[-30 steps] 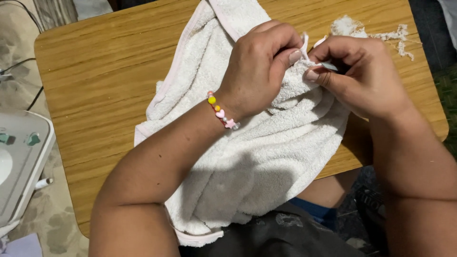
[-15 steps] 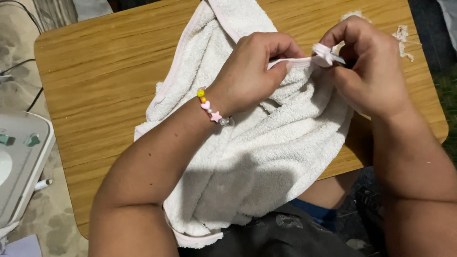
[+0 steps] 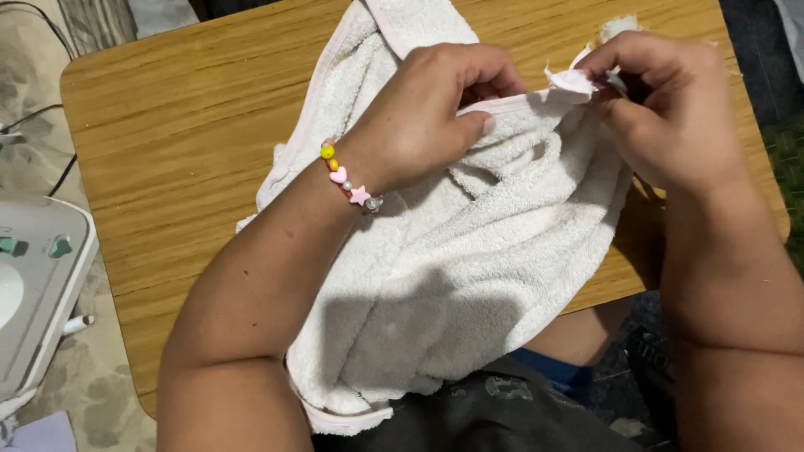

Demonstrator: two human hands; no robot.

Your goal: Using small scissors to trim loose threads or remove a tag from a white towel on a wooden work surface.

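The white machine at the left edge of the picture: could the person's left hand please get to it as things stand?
Probably not at once. The left hand is pinching the towel's pink edge together with the right hand, and the white machine sits off the wooden table, across its width. Nothing blocks the way, though.

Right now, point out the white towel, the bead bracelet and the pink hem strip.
white towel [image 3: 469, 276], head view, on the middle of its terry face.
bead bracelet [image 3: 345, 177], head view, on the pink heart bead.
pink hem strip [image 3: 515, 105], head view, on the taut stretch between both hands.
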